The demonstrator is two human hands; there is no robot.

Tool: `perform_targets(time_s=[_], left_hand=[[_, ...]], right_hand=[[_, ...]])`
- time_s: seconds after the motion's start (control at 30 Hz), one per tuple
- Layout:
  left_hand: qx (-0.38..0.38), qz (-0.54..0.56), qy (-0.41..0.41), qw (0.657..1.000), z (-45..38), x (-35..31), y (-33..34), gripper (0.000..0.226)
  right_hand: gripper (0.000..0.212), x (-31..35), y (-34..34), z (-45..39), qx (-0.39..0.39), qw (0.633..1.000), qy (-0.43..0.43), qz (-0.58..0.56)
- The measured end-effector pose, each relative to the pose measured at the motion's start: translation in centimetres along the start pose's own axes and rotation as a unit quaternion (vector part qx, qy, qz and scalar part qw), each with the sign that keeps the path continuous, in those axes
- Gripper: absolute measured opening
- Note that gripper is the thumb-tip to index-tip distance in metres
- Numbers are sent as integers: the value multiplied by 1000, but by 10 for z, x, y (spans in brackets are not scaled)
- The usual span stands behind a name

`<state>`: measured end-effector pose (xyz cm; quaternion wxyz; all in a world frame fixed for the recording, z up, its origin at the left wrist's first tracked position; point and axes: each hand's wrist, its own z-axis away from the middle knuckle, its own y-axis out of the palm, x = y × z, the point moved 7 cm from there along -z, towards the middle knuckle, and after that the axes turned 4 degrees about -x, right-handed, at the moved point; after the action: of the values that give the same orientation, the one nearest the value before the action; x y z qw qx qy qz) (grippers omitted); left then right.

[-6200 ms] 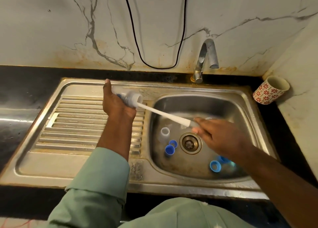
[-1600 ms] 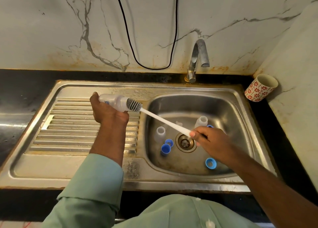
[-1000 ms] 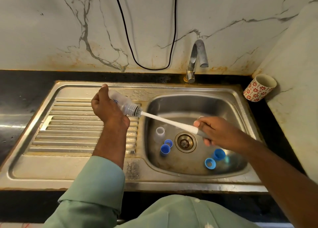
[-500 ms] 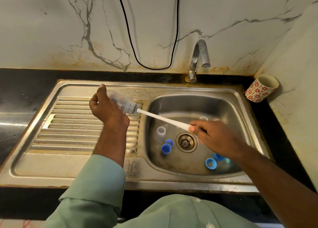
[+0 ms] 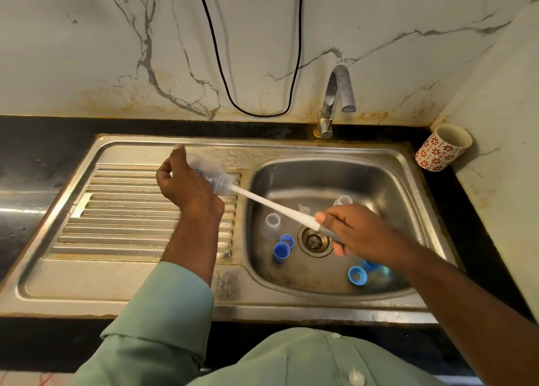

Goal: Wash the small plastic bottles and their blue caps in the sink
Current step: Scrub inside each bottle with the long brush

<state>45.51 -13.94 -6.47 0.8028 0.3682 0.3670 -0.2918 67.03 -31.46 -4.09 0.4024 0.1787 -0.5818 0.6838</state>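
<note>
My left hand (image 5: pixel 186 184) grips a small clear plastic bottle (image 5: pixel 208 174) held sideways above the draining board, mouth toward the basin. My right hand (image 5: pixel 354 234) holds the white handle of a bottle brush (image 5: pixel 274 206); its bristle end is inside the bottle. In the sink basin (image 5: pixel 388 181) a clear bottle (image 5: pixel 272 224) stands left of the drain (image 5: pixel 315 241), and another bottle (image 5: pixel 342 200) shows behind my right hand. Blue caps lie near the drain (image 5: pixel 281 251) (image 5: pixel 287 240) and at the front right (image 5: pixel 357 275).
A steel tap (image 5: pixel 335 100) rises behind the basin. A red-flowered cup (image 5: pixel 442 148) lies tilted on the black counter at the right. The ribbed draining board (image 5: pixel 122 210) spreads to the left. A black cable (image 5: pixel 256 113) hangs on the marble wall.
The brush went back and forth in the bottle: its bristles showed outside the mouth earlier and now sit inside. My left hand has kept the bottle above the draining board.
</note>
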Motion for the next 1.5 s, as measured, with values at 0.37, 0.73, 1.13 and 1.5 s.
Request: perform_targets(time_s=[0.37, 0.73, 1.13, 1.5], left_hand=[[30, -23, 9, 999, 17, 15, 13, 23], [11, 45, -97, 994, -6, 10, 11, 61], [17, 62, -124, 990, 7, 12, 17, 54], [42, 50, -96, 993, 11, 11, 28, 52]], right_hand=[[31, -1, -11, 6, -85, 972, -81, 205], [24, 8, -33, 9, -75, 972, -112, 191], [35, 16, -38, 13, -87, 952, -118, 270], [35, 17, -51, 10, -182, 924, -114, 315]])
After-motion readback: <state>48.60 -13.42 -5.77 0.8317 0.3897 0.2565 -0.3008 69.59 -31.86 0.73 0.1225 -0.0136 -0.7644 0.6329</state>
